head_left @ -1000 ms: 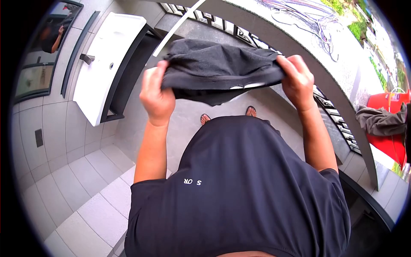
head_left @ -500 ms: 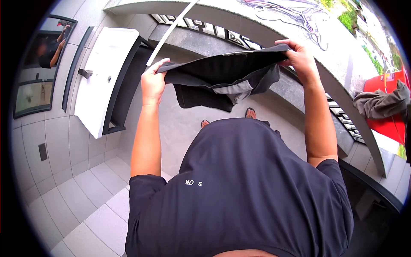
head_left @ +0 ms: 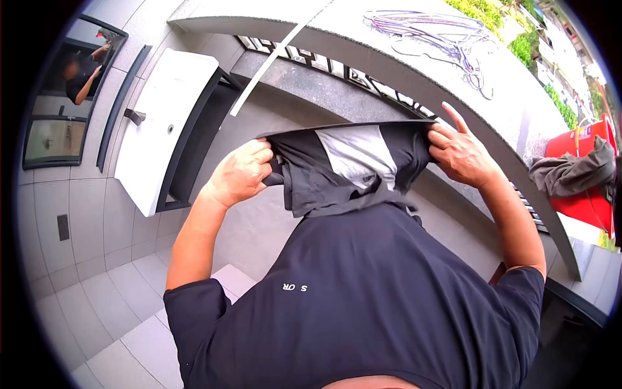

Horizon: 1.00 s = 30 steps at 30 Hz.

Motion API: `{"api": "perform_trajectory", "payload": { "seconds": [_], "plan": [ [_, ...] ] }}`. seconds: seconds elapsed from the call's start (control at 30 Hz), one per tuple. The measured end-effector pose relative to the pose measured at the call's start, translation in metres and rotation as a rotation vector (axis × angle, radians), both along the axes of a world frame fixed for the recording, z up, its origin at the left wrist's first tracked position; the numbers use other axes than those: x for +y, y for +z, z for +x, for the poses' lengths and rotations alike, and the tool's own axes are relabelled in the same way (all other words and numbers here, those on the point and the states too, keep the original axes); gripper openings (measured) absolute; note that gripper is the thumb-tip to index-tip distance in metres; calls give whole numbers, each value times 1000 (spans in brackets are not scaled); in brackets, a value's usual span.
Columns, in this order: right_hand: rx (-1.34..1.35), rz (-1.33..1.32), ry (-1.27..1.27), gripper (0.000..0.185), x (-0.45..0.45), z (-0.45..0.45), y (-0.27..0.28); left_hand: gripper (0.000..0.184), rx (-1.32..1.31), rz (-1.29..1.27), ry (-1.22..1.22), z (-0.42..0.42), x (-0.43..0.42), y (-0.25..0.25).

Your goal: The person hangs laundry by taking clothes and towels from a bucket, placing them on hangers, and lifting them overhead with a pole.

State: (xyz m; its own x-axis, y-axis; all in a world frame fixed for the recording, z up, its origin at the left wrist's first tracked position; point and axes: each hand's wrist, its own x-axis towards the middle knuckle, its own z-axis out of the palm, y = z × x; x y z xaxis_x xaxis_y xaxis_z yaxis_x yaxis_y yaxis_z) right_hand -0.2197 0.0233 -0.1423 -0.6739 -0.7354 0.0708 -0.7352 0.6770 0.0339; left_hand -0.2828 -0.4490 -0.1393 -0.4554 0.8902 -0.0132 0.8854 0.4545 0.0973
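Stretched between my two hands is a pair of black shorts (head_left: 301, 175), the waistband pulled nearly straight along the top. A pale grey lining panel (head_left: 359, 152) shows in the middle, and the lower part hangs in folds close to my shirt front. At the left end of the waistband, my left hand (head_left: 243, 170) has its fingers curled around the cloth. My right hand (head_left: 461, 152) pinches the other end, with its index finger raised off the fabric. Both thumbs are mostly hidden.
A white washbasin (head_left: 162, 126) with a faucet (head_left: 135, 117) is at left beneath a mirror (head_left: 74, 97). Several hangers (head_left: 447, 39) lie on the ledge (head_left: 414, 65). At right, a grey-brown cloth (head_left: 576, 172) drapes over a red bucket (head_left: 580, 214). A thin white pole (head_left: 272, 58) slants across.
Both hands have come down and nearer my body with the shorts. The waist opening faced me before; now the waistband is taut and the lining panel faces me. My right index finger has lifted.
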Motion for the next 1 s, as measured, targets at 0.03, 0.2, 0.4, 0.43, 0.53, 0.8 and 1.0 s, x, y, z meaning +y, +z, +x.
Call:
{"api": "perform_trajectory", "payload": {
  "seconds": [0.03, 0.2, 0.4, 0.43, 0.53, 0.8, 1.0],
  "plan": [
    [83, 91, 12, 7, 1, -1, 5, 21, 109, -11, 18, 0, 1, 9],
    [517, 5, -125, 19, 7, 5, 68, 26, 429, 50, 123, 22, 10, 86],
    [-38, 188, 71, 15, 30, -42, -26, 34, 5, -48, 37, -33, -16, -36],
    [-162, 266, 81, 15, 26, -46, -31, 38, -93, -86, 23, -35, -7, -38],
    [44, 25, -6, 5, 30, -39, -19, 33, 19, 12, 40, -24, -1, -23],
    [-150, 111, 80, 13, 36, -32, -75, 39, -201, -55, 193, -19, -2, -92],
    [-20, -26, -57, 11, 22, -17, -44, 44, -49, 115, 130, -3, 14, -49]
  ]
}}
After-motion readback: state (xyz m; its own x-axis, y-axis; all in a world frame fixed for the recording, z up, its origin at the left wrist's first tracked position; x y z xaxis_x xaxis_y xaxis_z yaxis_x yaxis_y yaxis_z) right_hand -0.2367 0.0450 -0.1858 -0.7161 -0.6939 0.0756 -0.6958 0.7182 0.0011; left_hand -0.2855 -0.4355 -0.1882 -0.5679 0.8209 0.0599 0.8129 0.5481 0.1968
